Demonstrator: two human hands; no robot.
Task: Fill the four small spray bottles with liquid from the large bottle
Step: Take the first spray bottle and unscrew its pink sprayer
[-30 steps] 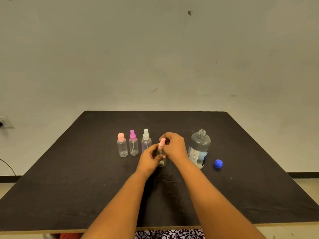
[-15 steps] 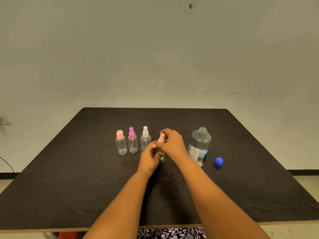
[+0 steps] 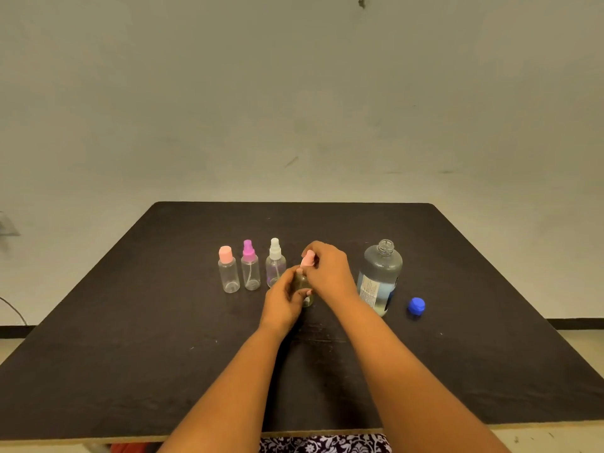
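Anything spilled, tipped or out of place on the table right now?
Nothing stands out. The large bottle stands upright and open, its blue cap lying beside it. Three small spray bottles stand capped in a row; no spill shows on the table.

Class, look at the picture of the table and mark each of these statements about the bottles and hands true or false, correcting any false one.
1. The large bottle has its cap on. False: its neck is open; the blue cap lies on the table.
2. Three small spray bottles stand untouched in a row. True.
3. The left hand holds the fourth small bottle. True.
4. The right hand grips the large bottle. False: it is at the small bottle's pink top.
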